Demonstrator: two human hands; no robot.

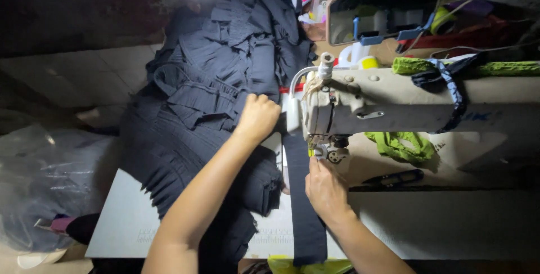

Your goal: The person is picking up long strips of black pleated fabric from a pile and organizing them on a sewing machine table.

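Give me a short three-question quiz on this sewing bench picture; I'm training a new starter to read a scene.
1. True or false: the left hand rests on the pile of dark pleated fabric.
2. What does the right hand press on, just before the sewing machine?
A. the dark fabric strip
B. a reel of white tape
C. a pair of pliers
3. Fill in: the black thread snips lie on the table to the ____ of the right hand.

Key: 1 true; 2 A; 3 right.
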